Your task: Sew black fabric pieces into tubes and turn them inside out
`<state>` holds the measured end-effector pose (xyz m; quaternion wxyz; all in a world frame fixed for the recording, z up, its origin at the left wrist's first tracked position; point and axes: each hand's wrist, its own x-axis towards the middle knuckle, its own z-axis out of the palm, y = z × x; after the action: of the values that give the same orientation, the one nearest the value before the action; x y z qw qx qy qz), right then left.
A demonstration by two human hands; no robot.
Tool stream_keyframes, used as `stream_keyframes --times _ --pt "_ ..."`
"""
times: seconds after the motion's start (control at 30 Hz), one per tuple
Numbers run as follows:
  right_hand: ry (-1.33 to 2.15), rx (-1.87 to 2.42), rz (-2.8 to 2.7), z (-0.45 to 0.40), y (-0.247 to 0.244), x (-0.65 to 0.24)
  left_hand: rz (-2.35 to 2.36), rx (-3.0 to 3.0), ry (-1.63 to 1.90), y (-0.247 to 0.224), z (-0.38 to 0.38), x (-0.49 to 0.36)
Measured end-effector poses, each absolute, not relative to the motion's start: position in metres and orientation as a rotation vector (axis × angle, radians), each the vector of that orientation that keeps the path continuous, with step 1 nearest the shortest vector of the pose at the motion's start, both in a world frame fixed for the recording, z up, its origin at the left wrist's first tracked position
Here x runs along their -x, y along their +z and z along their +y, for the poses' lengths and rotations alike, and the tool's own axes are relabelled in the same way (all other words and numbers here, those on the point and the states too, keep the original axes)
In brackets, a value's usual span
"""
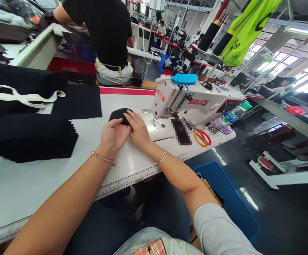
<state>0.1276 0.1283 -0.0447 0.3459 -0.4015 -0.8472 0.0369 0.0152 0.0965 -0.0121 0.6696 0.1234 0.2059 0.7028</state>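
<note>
Both hands meet over the white table, just left of the sewing machine's needle area. Between them is a small black piece of fabric (120, 113), curved or folded over. My left hand (113, 135) holds it from below with the palm turned up and the thumb along its near edge. My right hand (138, 130) lies against its right side, fingers closed on the cloth. The sewing machine (180, 97), white with red "BRUCE" lettering, stands directly right of the hands. Parts of the fabric are hidden behind the fingers.
Stacked black fabric pieces (31, 136) lie at the left, with a white strap (23, 98) above them. Scissors (202, 137) and a plastic bottle (229, 116) are right of the machine. A blue bin (227, 198) sits below. A co-worker (103, 32) sits ahead.
</note>
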Motion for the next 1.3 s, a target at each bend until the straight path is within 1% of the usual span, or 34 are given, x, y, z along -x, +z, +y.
stream_keyframes --times 0.13,0.27,0.4,0.6,0.73,0.83,0.93,1.07,1.2,1.3 --pt "0.115 0.98 -2.102 0.129 -0.036 -0.128 0.266 -0.279 1.503 -0.003 0.089 -0.012" --pt "0.044 1.022 -2.164 0.121 -0.028 -0.141 0.344 -0.315 1.41 0.009 0.081 -0.01" --pt "0.012 1.092 -2.252 0.103 -0.023 -0.164 0.477 -0.398 1.308 0.01 0.076 -0.017" --pt "0.039 1.19 -2.304 0.062 -0.021 -0.188 0.814 -0.63 1.19 0.008 0.037 -0.031" --pt "0.043 1.175 -2.37 0.032 -0.025 -0.193 1.097 -0.85 1.023 0.011 -0.006 -0.026" --pt "0.006 1.149 -2.467 0.017 -0.026 -0.195 1.339 -1.034 0.907 0.014 -0.023 -0.022" --pt "-0.018 1.139 -2.514 0.012 -0.029 -0.199 1.579 -1.239 0.838 0.014 -0.027 -0.023" --pt "-0.017 1.145 -2.513 0.013 -0.037 -0.203 1.855 -1.518 0.841 0.006 -0.025 -0.03" --pt "-0.062 1.098 -2.487 0.016 -0.048 -0.207 2.13 -2.047 0.754 -0.012 -0.026 -0.032" --pt "-0.094 1.055 -2.466 0.021 -0.058 -0.211 2.142 -2.227 0.89 -0.031 -0.023 -0.028"
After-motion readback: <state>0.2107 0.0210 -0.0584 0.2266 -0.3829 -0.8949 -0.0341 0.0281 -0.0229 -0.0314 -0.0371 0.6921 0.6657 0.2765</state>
